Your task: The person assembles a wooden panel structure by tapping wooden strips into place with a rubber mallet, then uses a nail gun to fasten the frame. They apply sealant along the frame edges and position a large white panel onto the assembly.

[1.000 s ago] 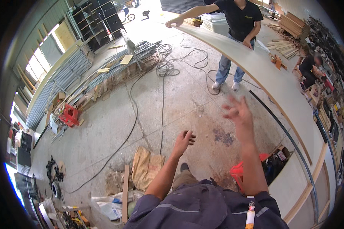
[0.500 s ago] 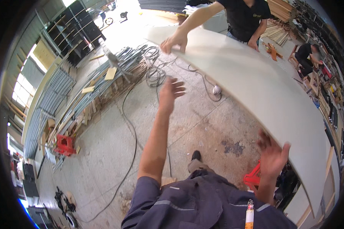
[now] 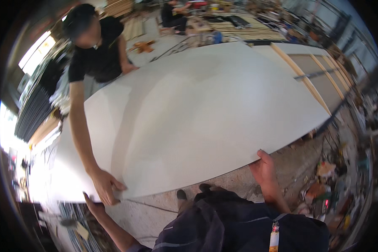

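Observation:
A large white panel [image 3: 197, 126] stretches across the view in front of me. My right hand [image 3: 264, 169] holds its near edge toward the right, thumb over the top and fingers partly hidden below. At the near left edge is my left hand [image 3: 97, 208], its thumb lapping over the rim and its fingers mostly hidden underneath. Beside it, a co-worker's hand [image 3: 106, 185] presses on the same edge, fingers curling over it. That person, in a black shirt [image 3: 97, 63], leans over the far left side, with the other hand [image 3: 129, 68] at the far edge.
A pale wooden frame [image 3: 311, 82] lies at the panel's right end. Cluttered tools and scraps [image 3: 323, 189] cover the floor at right. Metal bars [image 3: 73, 220] lie at lower left. Another person [image 3: 173, 17] sits at the back. A cigarette [image 3: 274, 237] juts in at the bottom.
My view has swung right, toward the panel. Both hands, apart from it and with fingers spread before, are now at its near edge. The co-worker still holds the panel.

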`<state>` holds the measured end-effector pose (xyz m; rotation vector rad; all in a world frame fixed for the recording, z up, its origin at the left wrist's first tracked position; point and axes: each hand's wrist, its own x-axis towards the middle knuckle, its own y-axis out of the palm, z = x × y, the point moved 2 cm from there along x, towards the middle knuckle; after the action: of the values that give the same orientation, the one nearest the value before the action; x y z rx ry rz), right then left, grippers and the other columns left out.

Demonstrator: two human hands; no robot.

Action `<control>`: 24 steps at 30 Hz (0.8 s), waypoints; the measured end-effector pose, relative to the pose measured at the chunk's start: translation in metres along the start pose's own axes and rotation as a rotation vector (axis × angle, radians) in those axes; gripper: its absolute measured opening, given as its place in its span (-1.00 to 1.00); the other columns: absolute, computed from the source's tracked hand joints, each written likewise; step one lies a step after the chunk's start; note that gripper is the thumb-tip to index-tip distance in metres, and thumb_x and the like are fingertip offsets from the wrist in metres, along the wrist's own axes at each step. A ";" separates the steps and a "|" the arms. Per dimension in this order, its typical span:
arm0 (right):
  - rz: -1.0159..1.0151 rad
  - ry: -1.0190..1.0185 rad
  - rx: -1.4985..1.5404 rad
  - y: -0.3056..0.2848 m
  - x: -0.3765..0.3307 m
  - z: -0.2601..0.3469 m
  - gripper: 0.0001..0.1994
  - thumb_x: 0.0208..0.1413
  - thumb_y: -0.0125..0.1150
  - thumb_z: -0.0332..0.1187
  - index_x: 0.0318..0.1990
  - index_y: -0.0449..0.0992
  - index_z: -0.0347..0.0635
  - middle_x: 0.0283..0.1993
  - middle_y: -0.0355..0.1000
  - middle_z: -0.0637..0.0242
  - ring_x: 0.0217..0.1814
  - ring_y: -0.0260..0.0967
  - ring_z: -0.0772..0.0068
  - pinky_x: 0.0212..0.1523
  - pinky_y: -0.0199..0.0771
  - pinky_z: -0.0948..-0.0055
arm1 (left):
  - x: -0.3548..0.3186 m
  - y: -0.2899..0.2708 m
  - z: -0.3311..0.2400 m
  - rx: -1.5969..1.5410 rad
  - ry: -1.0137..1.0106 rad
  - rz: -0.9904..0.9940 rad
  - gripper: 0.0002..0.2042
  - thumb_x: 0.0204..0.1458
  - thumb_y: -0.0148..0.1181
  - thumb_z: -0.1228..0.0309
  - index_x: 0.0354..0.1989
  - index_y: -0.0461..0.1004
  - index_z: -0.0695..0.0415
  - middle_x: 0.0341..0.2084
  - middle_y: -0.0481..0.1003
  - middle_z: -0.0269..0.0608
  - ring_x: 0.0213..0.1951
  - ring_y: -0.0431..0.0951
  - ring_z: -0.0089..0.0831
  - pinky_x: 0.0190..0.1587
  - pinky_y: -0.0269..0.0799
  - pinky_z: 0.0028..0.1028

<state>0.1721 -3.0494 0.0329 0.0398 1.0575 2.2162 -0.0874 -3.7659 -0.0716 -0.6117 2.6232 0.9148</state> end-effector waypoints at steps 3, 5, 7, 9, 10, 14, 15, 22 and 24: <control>-0.208 -0.043 0.003 -0.023 -0.002 -0.025 -0.47 0.22 0.14 -0.33 0.33 0.29 -0.27 0.30 0.40 0.20 0.35 0.32 0.20 0.37 0.30 0.14 | 0.026 0.000 0.023 0.050 -0.026 0.029 -0.47 0.34 0.07 0.11 0.31 0.32 0.27 0.20 0.45 0.00 0.20 0.46 -0.11 0.26 0.39 -0.12; -0.306 -0.086 -0.003 -0.035 -0.004 -0.017 -0.49 0.22 0.16 -0.33 0.31 0.31 -0.28 0.27 0.42 0.21 0.31 0.36 0.20 0.32 0.35 0.14 | -0.006 0.031 0.040 0.059 -0.011 -0.065 -0.47 0.35 0.03 0.10 0.31 0.32 0.27 0.21 0.45 0.01 0.21 0.45 -0.10 0.27 0.38 -0.11; -0.337 -0.117 0.011 -0.032 -0.009 -0.022 -0.49 0.21 0.18 -0.34 0.30 0.33 -0.27 0.25 0.44 0.22 0.27 0.39 0.19 0.29 0.38 0.13 | -0.011 0.037 0.035 0.094 -0.032 -0.031 -0.45 0.36 0.02 0.09 0.33 0.30 0.27 0.23 0.43 0.01 0.23 0.42 -0.12 0.31 0.34 -0.12; -0.326 -0.146 0.030 -0.031 -0.026 -0.043 -0.48 0.20 0.23 -0.33 0.30 0.34 -0.26 0.23 0.45 0.23 0.25 0.40 0.19 0.27 0.40 0.13 | 0.004 0.020 0.023 0.078 -0.084 -0.043 -0.44 0.36 0.01 0.07 0.34 0.29 0.27 0.24 0.41 0.01 0.25 0.40 -0.11 0.32 0.32 -0.12; -0.352 -0.152 0.021 -0.033 -0.033 -0.056 -0.48 0.21 0.23 -0.32 0.30 0.34 -0.26 0.23 0.45 0.23 0.26 0.40 0.20 0.27 0.39 0.13 | 0.014 0.005 0.019 0.067 -0.110 -0.065 -0.44 0.36 0.01 0.07 0.34 0.28 0.27 0.24 0.41 0.02 0.25 0.40 -0.11 0.33 0.31 -0.12; -0.427 -0.227 0.030 -0.034 -0.058 -0.080 -0.48 0.24 0.23 -0.27 0.31 0.33 -0.24 0.24 0.44 0.23 0.29 0.38 0.20 0.29 0.38 0.14 | 0.017 -0.005 0.027 0.179 -0.160 -0.066 -0.43 0.40 -0.07 0.15 0.43 0.14 0.28 0.35 0.27 0.03 0.28 0.36 -0.09 0.35 0.28 -0.11; -0.441 -0.247 0.051 -0.033 -0.065 -0.085 -0.48 0.25 0.22 -0.26 0.31 0.33 -0.24 0.25 0.44 0.24 0.30 0.37 0.19 0.30 0.37 0.14 | 0.012 0.001 0.033 0.198 -0.154 -0.064 -0.44 0.40 -0.07 0.16 0.43 0.14 0.29 0.35 0.27 0.03 0.28 0.36 -0.09 0.35 0.28 -0.11; -0.610 -0.372 0.244 -0.068 -0.063 -0.091 -0.47 0.35 0.12 -0.16 0.37 0.28 -0.23 0.32 0.38 0.16 0.34 0.34 0.10 0.34 0.33 0.07 | -0.014 0.025 0.061 0.412 -0.070 0.057 -0.45 0.40 -0.08 0.20 0.44 0.12 0.29 0.35 0.26 0.03 0.29 0.35 -0.10 0.35 0.28 -0.12; -0.632 -0.374 0.199 -0.076 -0.065 -0.089 -0.45 0.38 0.07 -0.12 0.38 0.26 -0.24 0.33 0.36 0.13 0.35 0.33 0.08 0.35 0.32 0.04 | -0.020 0.022 0.065 0.450 -0.066 0.071 -0.45 0.40 -0.08 0.21 0.44 0.11 0.29 0.35 0.26 0.03 0.29 0.35 -0.10 0.35 0.28 -0.12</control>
<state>0.2384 -3.1145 -0.0638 0.1747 0.9150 1.4636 -0.0718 -3.7025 -0.1010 -0.3663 2.6731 0.3298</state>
